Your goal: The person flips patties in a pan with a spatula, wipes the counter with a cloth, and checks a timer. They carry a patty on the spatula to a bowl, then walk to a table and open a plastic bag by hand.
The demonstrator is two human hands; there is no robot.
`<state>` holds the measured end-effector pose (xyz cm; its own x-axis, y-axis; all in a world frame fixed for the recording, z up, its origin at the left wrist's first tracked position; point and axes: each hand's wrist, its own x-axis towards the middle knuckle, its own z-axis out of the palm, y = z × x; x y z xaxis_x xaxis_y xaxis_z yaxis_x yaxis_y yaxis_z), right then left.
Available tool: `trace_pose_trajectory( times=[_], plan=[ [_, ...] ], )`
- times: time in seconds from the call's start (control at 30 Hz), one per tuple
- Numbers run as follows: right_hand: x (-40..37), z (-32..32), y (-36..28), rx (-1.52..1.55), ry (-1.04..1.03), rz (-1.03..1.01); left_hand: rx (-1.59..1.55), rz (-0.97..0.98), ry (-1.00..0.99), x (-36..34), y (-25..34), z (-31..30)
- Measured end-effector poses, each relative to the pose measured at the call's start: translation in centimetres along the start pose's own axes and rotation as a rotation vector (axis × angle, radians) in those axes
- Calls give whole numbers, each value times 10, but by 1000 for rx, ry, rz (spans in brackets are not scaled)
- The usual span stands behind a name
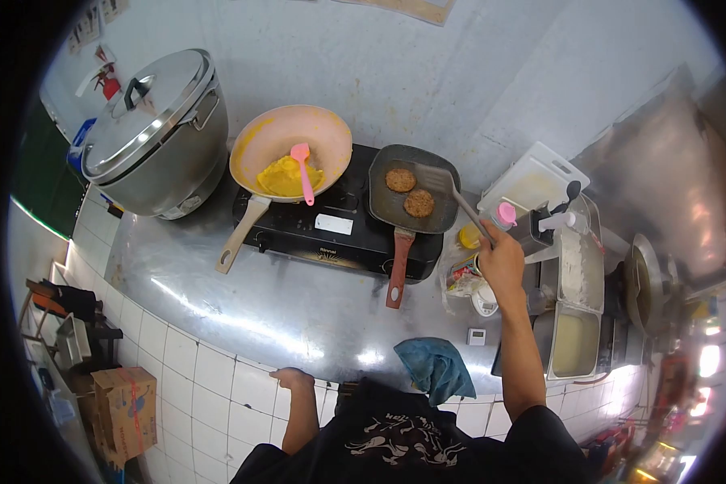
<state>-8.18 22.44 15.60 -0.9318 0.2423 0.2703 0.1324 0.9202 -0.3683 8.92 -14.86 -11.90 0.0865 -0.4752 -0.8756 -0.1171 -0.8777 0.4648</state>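
My right hand (500, 256) is closed around the handle of a metal spatula (469, 211), whose blade reaches into the dark square pan (385, 202). Two browned patties (418, 203) lie in that pan, just left of the blade. My left hand (292, 377) is low, by the counter's front edge, away from the pans; its fingers are too small to tell what, if anything, they hold. On the left burner a pale wok (252, 153) holds yellow egg-like food (278, 177) with a pink spatula (305, 177) resting in it.
A big lidded steel pot (169, 137) stands at the left. Both pan handles stick out toward the counter's front. A blue cloth (434, 369) hangs over the front edge. At the right are a small timer (477, 336), jars and metal trays (575, 343).
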Motion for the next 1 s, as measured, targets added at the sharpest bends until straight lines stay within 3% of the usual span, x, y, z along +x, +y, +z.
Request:
trace_pose_trajectory(
  times=[0.13,0.27,0.6,1.0],
  plan=[
    [11,25,-15,27,76,-52,-55,-15,-45,-4,0,0],
    [12,44,-15,-62,-18,-36,-18,1,-28,10,-5,-1],
    [14,1,-21,-59,-24,-27,-85,-1,-110,2,-2,-3],
    [9,41,-9,-59,3,-119,-82,1,-144,-5,1,-2]
  ],
)
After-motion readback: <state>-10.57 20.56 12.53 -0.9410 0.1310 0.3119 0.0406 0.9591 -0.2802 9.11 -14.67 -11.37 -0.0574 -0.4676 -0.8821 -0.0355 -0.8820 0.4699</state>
